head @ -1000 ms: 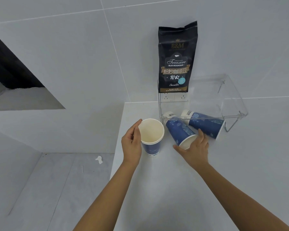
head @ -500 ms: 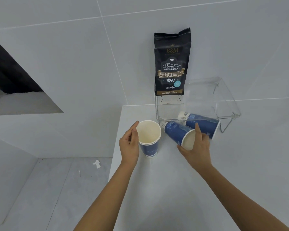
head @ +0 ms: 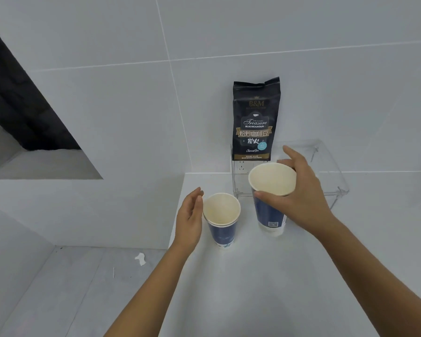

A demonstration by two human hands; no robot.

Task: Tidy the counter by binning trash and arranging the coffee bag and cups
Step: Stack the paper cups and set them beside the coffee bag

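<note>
On the white counter [head: 265, 288], near its left edge, stands a blue paper cup stack [head: 221, 221], two cups nested so that a second rim peeks out just under the top one, mouth up and cream-coloured inside. The person's left hand [head: 190, 220] is just beside it on the left, palm turned toward the cup, fingers straight and pressed together, thumb lying along them; whether the hand touches the cup wall I cannot tell. To the right, the right hand [head: 299, 195] holds a second blue cup [head: 270, 210] upright by its rim, thumb on the near edge, fingers curled round the far side, the forefinger lifted and spread away from the rest. That cup's base sits at or just above the counter; I cannot tell which. Behind it is a clear acrylic shelf [head: 326, 166] pushed against the tiled wall [head: 107, 93], and on its left end stands the black coffee bag [head: 254, 120], upright, label facing out, back against the wall. Down on the floor [head: 71, 288] to the left lies a small white scrap [head: 140, 259], well apart from the counter
</note>
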